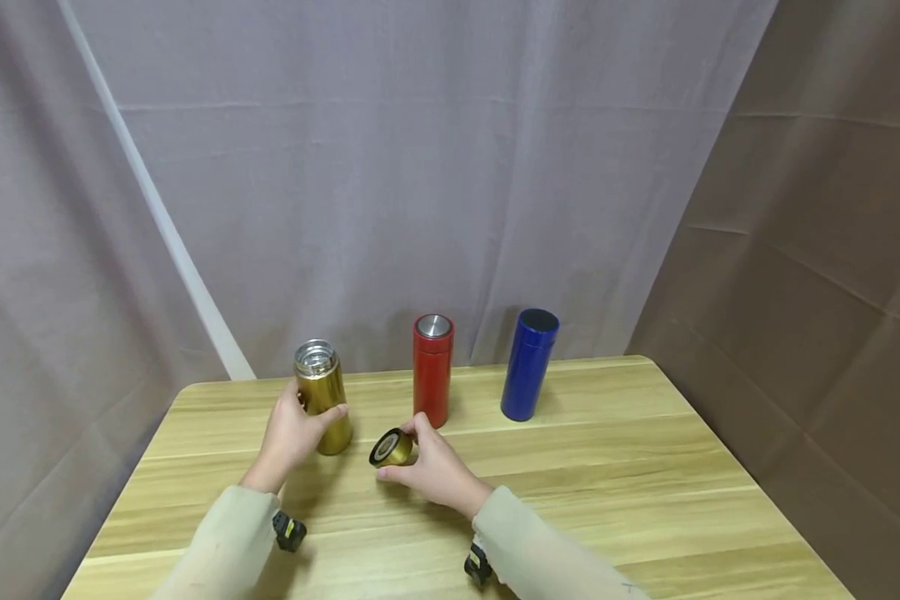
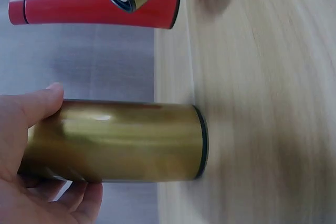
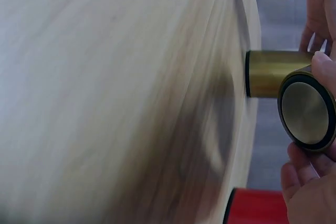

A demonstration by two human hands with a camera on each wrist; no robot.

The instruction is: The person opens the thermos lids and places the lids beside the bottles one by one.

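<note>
A gold thermos flask (image 1: 326,400) stands upright on the table with its steel mouth uncovered. My left hand (image 1: 291,433) grips its body from the left, thumb on the near side; in the left wrist view the flask (image 2: 126,140) has its base by the wood. To its right my right hand (image 1: 438,468) holds the gold lid (image 1: 392,448) between thumb and fingers, above the table and tilted so its inner side faces the flask. The right wrist view shows the lid's round metallic top (image 3: 305,113).
A red thermos flask (image 1: 432,375) with a steel-topped lid stands just behind my right hand. Further right is a blue thermos flask (image 1: 528,367) with a dark top. Both stand near the back edge of the wooden table (image 1: 615,467), before a grey curtain (image 1: 450,167).
</note>
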